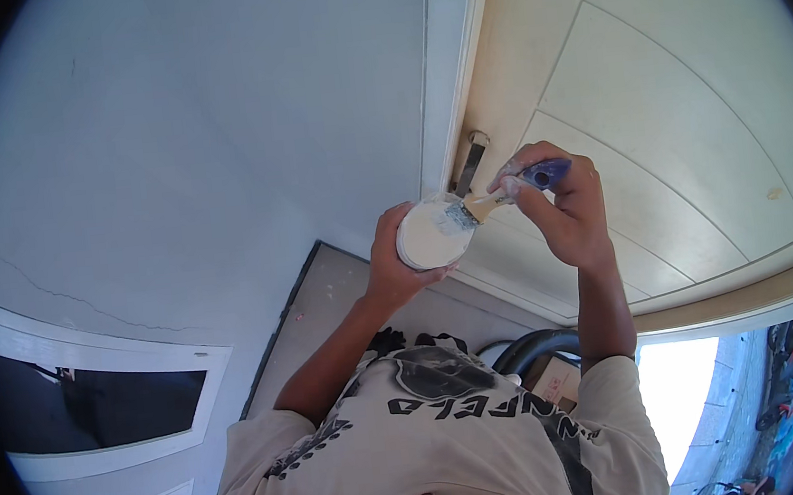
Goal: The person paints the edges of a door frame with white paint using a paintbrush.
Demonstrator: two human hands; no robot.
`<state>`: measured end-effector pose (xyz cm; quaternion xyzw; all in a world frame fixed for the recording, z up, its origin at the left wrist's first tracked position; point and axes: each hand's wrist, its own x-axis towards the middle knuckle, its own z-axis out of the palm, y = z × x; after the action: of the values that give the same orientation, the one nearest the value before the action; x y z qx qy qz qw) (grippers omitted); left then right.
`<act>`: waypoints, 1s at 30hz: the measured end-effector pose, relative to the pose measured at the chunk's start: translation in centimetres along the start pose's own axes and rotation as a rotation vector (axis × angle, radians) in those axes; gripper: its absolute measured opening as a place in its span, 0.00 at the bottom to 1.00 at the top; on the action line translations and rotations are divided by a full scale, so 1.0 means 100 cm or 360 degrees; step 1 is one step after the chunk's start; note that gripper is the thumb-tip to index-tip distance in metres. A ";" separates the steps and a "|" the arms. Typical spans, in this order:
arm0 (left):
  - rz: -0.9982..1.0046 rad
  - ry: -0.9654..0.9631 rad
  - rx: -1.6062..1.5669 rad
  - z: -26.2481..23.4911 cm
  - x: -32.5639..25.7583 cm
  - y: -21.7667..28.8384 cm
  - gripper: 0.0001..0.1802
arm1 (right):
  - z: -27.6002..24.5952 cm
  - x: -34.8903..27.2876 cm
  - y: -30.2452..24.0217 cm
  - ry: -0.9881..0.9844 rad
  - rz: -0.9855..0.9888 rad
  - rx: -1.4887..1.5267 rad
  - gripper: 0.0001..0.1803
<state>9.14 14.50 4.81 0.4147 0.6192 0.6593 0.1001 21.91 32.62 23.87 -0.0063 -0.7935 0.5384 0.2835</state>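
Paintbrush point(483, 207) in the right grip point(566, 204).

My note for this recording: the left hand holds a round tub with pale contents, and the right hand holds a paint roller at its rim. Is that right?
Not quite: in the head view, the right hand holds a paintbrush, not a roller. The left hand does hold the round tub.
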 end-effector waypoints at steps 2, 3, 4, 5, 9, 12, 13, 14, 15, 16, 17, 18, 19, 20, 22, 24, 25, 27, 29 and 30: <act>-0.0011 -0.0050 -0.0004 -0.004 -0.001 -0.003 0.50 | 0.014 0.004 0.007 -0.0135 -0.0119 -0.0288 0.06; -0.0041 -0.0055 -0.0003 -0.005 -0.003 -0.005 0.50 | 0.020 0.003 0.011 -0.0138 -0.0093 -0.0274 0.06; -0.0043 -0.0078 0.0000 -0.006 -0.003 -0.007 0.51 | 0.025 0.004 0.014 -0.0157 -0.0126 -0.0340 0.06; -0.0044 -0.0100 0.0003 -0.007 -0.004 -0.008 0.52 | 0.029 0.003 0.017 -0.0177 -0.0162 -0.0406 0.07; 0.0012 -0.0089 0.0031 -0.007 -0.003 -0.007 0.53 | 0.038 0.002 0.025 -0.0215 -0.0216 -0.0529 0.08; 0.0006 -0.0076 0.0035 -0.006 -0.003 -0.001 0.54 | 0.043 -0.001 0.028 -0.0255 -0.0138 -0.0618 0.08; 0.0018 -0.0065 0.0031 -0.007 -0.003 -0.001 0.54 | 0.045 -0.001 0.030 -0.0245 -0.0144 -0.0617 0.08; 0.0031 -0.0054 0.0028 -0.007 -0.004 0.000 0.54 | 0.047 -0.002 0.032 -0.0235 -0.0151 -0.0617 0.08; 0.0030 -0.0053 0.0029 -0.007 -0.004 0.001 0.54 | 0.049 -0.003 0.032 -0.0237 -0.0151 -0.0615 0.08; 0.0035 -0.0055 0.0039 -0.007 -0.004 0.003 0.54 | 0.051 -0.004 0.032 -0.0270 -0.0149 -0.0669 0.08; 0.0040 -0.0057 0.0049 -0.007 -0.004 0.004 0.54 | 0.053 -0.005 0.032 -0.0304 -0.0148 -0.0723 0.08; 0.0040 -0.0056 0.0049 -0.007 -0.004 0.004 0.54 | 0.054 -0.005 0.033 -0.0305 -0.0148 -0.0722 0.08; 0.0034 -0.0051 0.0055 -0.008 -0.004 0.005 0.55 | 0.057 -0.007 0.035 -0.0308 -0.0160 -0.0707 0.08; 0.0028 -0.0046 0.0060 -0.008 -0.005 0.005 0.55 | 0.058 -0.007 0.036 -0.0312 -0.0170 -0.0691 0.08; 0.0019 -0.0029 0.0043 -0.008 -0.005 0.007 0.55 | 0.061 -0.008 0.034 -0.0324 -0.0177 -0.0736 0.08; 0.0010 -0.0011 0.0026 -0.009 -0.005 0.008 0.55 | 0.063 -0.007 0.035 -0.0336 -0.0183 -0.0781 0.08; 0.0026 -0.0010 0.0043 -0.009 -0.005 0.009 0.55 | 0.064 -0.007 0.036 -0.0322 -0.0227 -0.0796 0.08; 0.0038 -0.0004 0.0061 -0.010 -0.006 0.009 0.55 | 0.066 -0.008 0.038 -0.0313 -0.0270 -0.0808 0.08; 0.0036 -0.0011 0.0109 -0.011 -0.005 0.008 0.55 | 0.068 -0.008 0.039 -0.0321 -0.0332 -0.0907 0.08; 0.0038 -0.0007 0.0110 -0.011 -0.005 0.008 0.55 | 0.069 -0.009 0.039 -0.0322 -0.0336 -0.0907 0.08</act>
<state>9.08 13.18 5.45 0.4269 0.6363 0.6377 0.0792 18.33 28.15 18.33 0.0505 -0.9329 0.2600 0.2441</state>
